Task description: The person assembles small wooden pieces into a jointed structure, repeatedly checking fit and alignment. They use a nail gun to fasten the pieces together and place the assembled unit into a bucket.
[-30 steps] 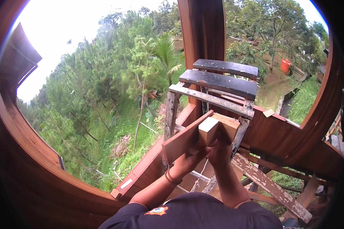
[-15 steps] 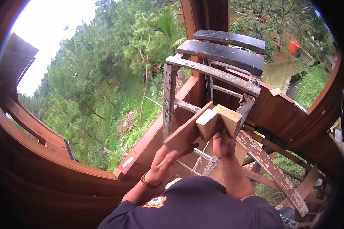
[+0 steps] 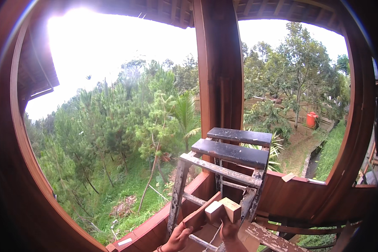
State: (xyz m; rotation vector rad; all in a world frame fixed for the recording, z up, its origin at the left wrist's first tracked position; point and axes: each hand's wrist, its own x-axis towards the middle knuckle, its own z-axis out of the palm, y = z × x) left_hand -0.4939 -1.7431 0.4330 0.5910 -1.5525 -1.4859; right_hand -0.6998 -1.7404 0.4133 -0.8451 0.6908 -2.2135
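My left hand [image 3: 179,237] is closed around the near end of a short reddish-brown wooden board [image 3: 200,213], which slants up toward the ladder. Beside it, my right hand [image 3: 229,231] grips two short wood blocks [image 3: 230,208] from below. Their pale cut ends face up and meet at an angle; whether they are joined I cannot tell. Just behind the pieces stands a paint-spattered metal stepladder [image 3: 219,170] with black top steps. Most of the fingers under the wood are hidden.
A dark wooden post [image 3: 219,84] rises behind the ladder, between large window openings. A low wooden wall [image 3: 298,199] runs to the right, with a small wood scrap [image 3: 288,177] on its ledge. A paint-flaked plank [image 3: 273,238] leans at the lower right.
My view has tilted up, so the hands, wood and ladder sit lower in the picture and more sky and roof show. Both hands keep hold of the same wood pieces.
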